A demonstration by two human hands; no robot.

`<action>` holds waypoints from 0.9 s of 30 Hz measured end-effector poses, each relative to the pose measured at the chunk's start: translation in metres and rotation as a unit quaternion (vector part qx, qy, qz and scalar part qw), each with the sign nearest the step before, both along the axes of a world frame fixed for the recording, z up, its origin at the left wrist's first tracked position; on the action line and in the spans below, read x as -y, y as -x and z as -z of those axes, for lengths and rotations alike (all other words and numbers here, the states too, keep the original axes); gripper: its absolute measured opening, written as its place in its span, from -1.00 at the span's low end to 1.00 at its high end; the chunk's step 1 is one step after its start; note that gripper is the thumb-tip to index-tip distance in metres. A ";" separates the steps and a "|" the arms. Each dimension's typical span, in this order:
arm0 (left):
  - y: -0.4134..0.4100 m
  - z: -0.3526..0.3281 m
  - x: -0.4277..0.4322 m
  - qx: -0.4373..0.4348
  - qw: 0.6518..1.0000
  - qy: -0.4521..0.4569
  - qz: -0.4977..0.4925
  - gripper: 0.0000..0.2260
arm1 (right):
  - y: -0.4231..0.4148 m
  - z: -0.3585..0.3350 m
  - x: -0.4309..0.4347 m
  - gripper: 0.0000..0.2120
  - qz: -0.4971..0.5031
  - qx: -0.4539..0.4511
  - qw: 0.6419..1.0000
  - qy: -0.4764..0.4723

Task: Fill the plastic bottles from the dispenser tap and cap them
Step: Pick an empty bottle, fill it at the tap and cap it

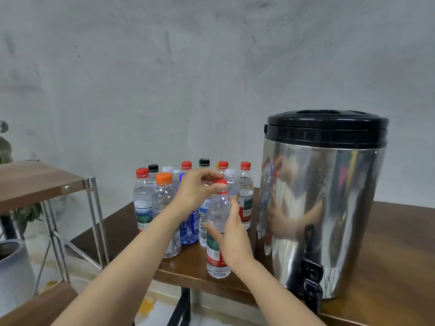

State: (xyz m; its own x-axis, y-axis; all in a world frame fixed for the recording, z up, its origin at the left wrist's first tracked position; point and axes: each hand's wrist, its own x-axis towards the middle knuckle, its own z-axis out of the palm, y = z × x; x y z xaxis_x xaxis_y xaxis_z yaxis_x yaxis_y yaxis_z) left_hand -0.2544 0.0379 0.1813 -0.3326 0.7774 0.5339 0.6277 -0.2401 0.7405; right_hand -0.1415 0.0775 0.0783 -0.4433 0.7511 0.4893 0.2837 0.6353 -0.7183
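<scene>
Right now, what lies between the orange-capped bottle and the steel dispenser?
In the head view: the left hand pinching the red cap of the front bottle, with the right hand at that bottle's right side.

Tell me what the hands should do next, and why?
Probably turn the red cap: the left hand pinches it, and the right hand lies against the bottle to steady it. Whether that loosens or tightens it, I cannot tell.
</scene>
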 end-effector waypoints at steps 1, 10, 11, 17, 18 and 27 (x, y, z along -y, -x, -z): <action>-0.001 -0.001 -0.001 -0.005 1.000 0.006 0.000 -0.80 | 0.000 0.000 0.000 -0.15 -0.001 -0.001 1.000 0.000; -0.004 0.000 0.001 0.012 1.000 0.005 0.018 -0.84 | -0.001 -0.001 0.001 -0.13 -0.001 0.001 1.000 0.001; -0.004 0.000 0.002 0.017 1.000 0.002 0.021 -0.83 | -0.001 -0.001 0.002 -0.13 0.000 0.002 1.000 0.001; -0.005 0.004 0.006 0.052 0.996 0.027 0.063 -0.77 | -0.003 -0.002 0.003 -0.14 0.007 0.008 1.000 0.003; -0.005 0.004 0.007 0.061 0.995 0.032 0.069 -0.77 | -0.003 -0.002 0.003 -0.13 0.008 0.009 1.000 0.003; -0.010 0.010 -0.002 0.117 0.993 0.002 0.019 -0.73 | -0.003 -0.003 0.005 -0.13 0.009 0.009 1.000 0.007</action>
